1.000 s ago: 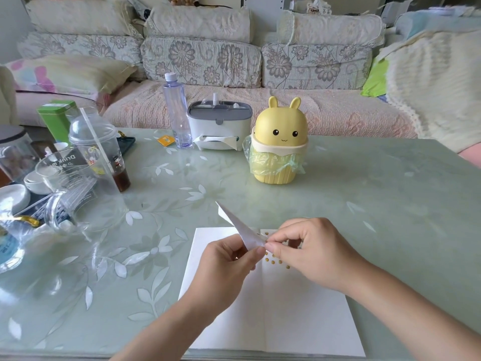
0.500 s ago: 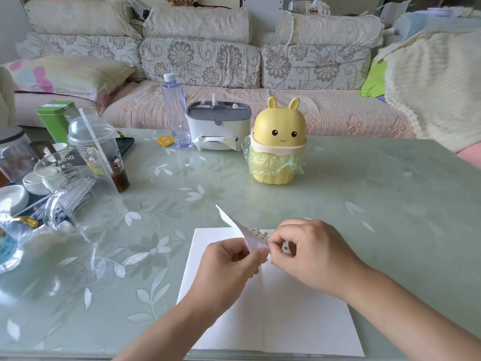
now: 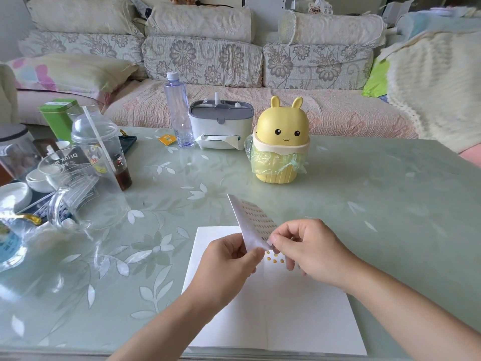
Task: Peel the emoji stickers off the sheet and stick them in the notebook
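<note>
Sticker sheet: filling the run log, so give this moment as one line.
left hand: holds sticker sheet | right hand: pinches its lower edge | notebook: open, several stickers stuck

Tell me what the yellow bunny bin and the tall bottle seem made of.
Bunny bin: probably moulded plastic, smooth satin yellow, soft highlight on the dome. Tall bottle: probably thin plastic, clear with a violet tint; the sofa shows through it.

"Drink" on the clear jug (image 3: pixel 78 183)
</note>
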Tool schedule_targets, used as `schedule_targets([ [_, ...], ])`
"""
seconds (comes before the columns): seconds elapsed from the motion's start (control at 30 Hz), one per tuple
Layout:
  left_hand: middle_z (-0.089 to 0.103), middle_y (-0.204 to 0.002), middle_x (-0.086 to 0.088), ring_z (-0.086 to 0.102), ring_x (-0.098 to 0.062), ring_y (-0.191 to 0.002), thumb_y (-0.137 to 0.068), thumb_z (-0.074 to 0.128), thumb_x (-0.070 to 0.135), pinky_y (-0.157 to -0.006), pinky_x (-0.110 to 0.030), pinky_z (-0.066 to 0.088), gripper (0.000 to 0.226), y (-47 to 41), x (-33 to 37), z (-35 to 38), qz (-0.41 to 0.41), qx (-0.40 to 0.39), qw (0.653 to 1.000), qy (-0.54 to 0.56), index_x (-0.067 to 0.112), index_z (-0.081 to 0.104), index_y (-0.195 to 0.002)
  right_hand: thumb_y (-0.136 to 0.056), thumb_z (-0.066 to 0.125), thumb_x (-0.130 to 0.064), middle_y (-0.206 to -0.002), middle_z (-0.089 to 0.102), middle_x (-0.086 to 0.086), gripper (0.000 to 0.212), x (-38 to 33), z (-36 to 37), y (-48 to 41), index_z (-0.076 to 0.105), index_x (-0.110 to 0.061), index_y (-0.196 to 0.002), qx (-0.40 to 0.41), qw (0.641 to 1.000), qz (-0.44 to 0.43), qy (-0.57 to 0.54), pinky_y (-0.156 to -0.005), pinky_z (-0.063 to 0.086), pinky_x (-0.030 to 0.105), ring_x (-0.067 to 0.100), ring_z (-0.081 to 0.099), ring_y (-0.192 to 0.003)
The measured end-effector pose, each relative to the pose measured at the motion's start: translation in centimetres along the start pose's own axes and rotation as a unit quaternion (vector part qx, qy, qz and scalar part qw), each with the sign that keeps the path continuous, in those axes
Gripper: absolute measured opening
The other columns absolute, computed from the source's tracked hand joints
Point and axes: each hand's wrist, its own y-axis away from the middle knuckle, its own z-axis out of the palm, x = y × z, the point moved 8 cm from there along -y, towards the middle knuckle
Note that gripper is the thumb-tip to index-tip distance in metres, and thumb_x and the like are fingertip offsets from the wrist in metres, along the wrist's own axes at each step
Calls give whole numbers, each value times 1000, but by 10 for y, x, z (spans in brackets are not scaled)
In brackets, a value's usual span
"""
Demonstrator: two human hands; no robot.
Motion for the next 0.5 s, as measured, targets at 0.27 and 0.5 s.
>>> schedule_targets([
  [0.27,58,-61,-7,40,-16,-51,-92,52,32,-48,-26,32,38,-7,-7,-17,-24,51,973,-225,8,57,-63,-94,64,-20,-75,71,-4,14,28,13,-5,74,-14,-85,3,991,94,-92,-47,41,25,16,60,-55],
  [0.5,45,-62,3,45,-20,-60,-99,35,59,-51,-31,30,57,-16,28,-36,26,109,817,-565,17,47,-62,-88,70,-25,-63,67,-18,18,37,-48,1,72,-29,-70,140,981,-25,130,-61,50,27,3,57,-53],
])
